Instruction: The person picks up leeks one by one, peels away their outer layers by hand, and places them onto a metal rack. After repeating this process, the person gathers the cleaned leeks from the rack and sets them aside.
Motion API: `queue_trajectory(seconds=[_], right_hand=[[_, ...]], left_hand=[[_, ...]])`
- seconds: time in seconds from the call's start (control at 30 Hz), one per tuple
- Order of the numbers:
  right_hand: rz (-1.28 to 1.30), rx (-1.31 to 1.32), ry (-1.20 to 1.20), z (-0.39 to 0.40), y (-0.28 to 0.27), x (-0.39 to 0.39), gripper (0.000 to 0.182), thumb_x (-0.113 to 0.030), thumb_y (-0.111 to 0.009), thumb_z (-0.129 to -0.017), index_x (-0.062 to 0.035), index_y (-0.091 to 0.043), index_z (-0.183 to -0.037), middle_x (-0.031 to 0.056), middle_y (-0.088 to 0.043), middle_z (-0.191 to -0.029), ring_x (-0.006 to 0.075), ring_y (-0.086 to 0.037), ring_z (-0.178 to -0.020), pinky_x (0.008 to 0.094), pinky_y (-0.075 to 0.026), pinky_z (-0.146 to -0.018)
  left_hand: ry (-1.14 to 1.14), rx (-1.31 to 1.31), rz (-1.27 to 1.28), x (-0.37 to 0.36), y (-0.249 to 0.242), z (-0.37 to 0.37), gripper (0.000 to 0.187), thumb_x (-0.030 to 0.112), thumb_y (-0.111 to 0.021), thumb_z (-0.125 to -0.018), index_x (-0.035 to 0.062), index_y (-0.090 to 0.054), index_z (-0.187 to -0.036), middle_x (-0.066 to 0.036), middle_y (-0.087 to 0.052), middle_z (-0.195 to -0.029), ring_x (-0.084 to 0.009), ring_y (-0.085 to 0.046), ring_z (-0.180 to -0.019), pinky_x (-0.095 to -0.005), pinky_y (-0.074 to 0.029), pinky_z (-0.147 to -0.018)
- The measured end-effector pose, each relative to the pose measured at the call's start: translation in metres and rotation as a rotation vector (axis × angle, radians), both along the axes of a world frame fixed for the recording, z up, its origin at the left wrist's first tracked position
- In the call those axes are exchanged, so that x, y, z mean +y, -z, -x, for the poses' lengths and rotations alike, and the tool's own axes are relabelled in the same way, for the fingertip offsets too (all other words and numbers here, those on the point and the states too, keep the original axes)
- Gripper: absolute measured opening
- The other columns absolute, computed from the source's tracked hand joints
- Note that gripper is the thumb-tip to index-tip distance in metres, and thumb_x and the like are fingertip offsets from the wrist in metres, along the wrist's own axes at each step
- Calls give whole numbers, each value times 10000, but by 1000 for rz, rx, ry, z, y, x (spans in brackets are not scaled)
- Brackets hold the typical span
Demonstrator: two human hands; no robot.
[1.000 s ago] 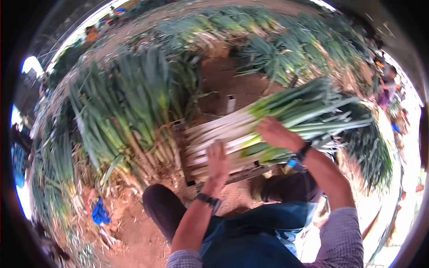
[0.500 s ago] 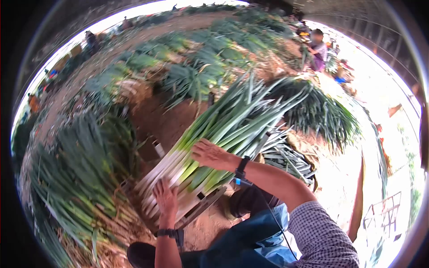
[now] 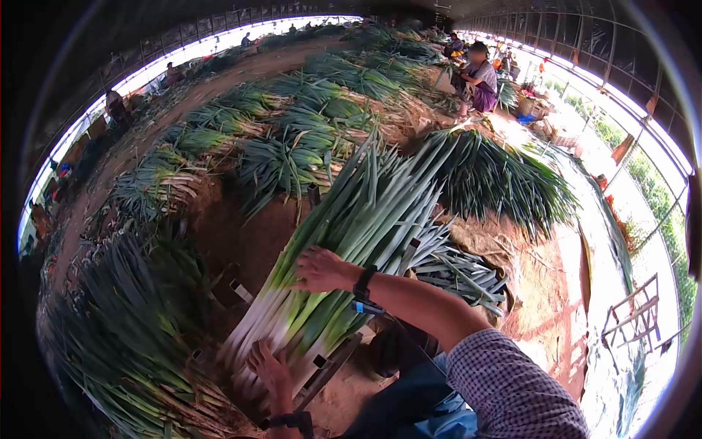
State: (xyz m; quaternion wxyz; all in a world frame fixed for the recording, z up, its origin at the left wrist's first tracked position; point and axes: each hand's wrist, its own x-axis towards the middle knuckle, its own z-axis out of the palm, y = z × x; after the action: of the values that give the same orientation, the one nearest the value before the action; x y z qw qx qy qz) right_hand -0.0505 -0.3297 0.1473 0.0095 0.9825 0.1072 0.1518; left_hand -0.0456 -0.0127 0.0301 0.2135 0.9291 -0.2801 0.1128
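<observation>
A thick bundle of long green onions [image 3: 365, 212] lies slantwise in front of me, white stems toward me and green leaves pointing away. My left hand [image 3: 270, 369] rests on the white stems near their lower end, fingers apart. Higher up, where white turns to green, my right hand [image 3: 322, 269] lies across the top of the bundle with its fingers spread. Under the stalks is a low frame with dark bars [image 3: 329, 369], mostly hidden by the onions. Both wrists carry dark bands.
A big heap of green onions [image 3: 131, 314] stands at my left, another pile [image 3: 504, 179] at the right. Rows of bundles [image 3: 292, 150] stretch back over bare soil. A person [image 3: 479, 80] sits farther off. A metal frame [image 3: 635, 318] stands at the right.
My view has tilted up and turned a little, so the background sits lower and further left. Both hands stay on the onion bundle, with little shift along the stalks.
</observation>
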Motion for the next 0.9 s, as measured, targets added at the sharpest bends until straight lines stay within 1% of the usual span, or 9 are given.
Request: queue_trajectory(seconds=[0.2, 0.3, 0.33, 0.47, 0.5, 0.6, 0.7, 0.73, 0.9], right_hand=[[-49, 64, -4, 8, 4, -14, 456, -519, -539, -933, -86, -655, -846, 67, -603, -890, 261, -564, -978, 396, -419, -960], [62, 68, 101, 17, -9, -34, 460, -526, -523, -942, -91, -652, -865, 69, -600, -880, 257, -562, -982, 389, -419, -950], [120, 54, 184, 15, -6, -53, 478, -580, -516, -922, -135, -639, -801, 45, -562, -834, 228, -541, -882, 371, -404, -893], [-69, 10, 361, 25, -4, -83, 470, -530, -514, -947, -93, -666, -861, 76, -613, -905, 252, -578, -961, 386, -411, -918], [-87, -72, 354, 23, -8, -88, 460, -516, -516, -950, -90, -664, -860, 78, -611, -903, 258, -576, -957, 387, -411, -920], [-171, -214, 304, 29, 17, -83, 417, -459, -517, -967, -77, -653, -871, 90, -603, -905, 280, -565, -955, 393, -410, -931], [-237, -200, 314, 25, 24, -87, 414, -468, -520, -962, -77, -635, -889, 97, -598, -911, 280, -566, -976, 398, -410, -947], [-194, -268, 295, 26, 21, -86, 352, -415, -581, -955, -72, -648, -916, 92, -604, -914, 285, -578, -961, 403, -429, -933], [-175, -110, 355, 25, 22, -89, 407, -474, -499, -975, -95, -647, -962, 100, -636, -1013, 290, -592, -1037, 422, -418, -1006]], left_hand=[[22, -27, 14, 3, 3, -1, 625, 183, -755, -813, 77, -439, -1341, -184, -490, -1350, -397, -440, -1262, -583, -281, -1099], [54, -39, 43, 2, -7, 2, 646, 169, -758, -796, 79, -437, -1350, -184, -487, -1358, -397, -431, -1280, -578, -285, -1100], [22, -22, 13, 5, -6, 4, 628, 202, -736, -815, 77, -441, -1355, -191, -495, -1354, -408, -437, -1276, -582, -294, -1094], [44, -125, -13, 7, 27, -12, 599, 304, -669, -864, 65, -448, -1366, -210, -512, -1357, -435, -452, -1269, -587, -316, -1082], [42, -166, -22, 9, 34, -13, 600, 322, -658, -869, 61, -449, -1366, -213, -512, -1361, -439, -453, -1270, -586, -317, -1081], [24, -93, -91, 4, 6, 1, 617, 363, -629, -874, 58, -439, -1376, -226, -502, -1373, -440, -453, -1275, -592, -319, -1073], [55, -24, -64, -6, -17, 2, 621, 388, -617, -880, 69, -437, -1382, -235, -487, -1393, -436, -442, -1290, -594, -311, -1083], [-9, -3, -108, -6, -5, -4, 646, 429, -631, -876, 95, -439, -1394, -225, -476, -1415, -431, -432, -1307, -591, -300, -1104], [-20, 1, -139, 3, 21, -10, 675, 459, -658, -873, 129, -432, -1417, -204, -468, -1444, -417, -406, -1349, -591, -292, -1118]])
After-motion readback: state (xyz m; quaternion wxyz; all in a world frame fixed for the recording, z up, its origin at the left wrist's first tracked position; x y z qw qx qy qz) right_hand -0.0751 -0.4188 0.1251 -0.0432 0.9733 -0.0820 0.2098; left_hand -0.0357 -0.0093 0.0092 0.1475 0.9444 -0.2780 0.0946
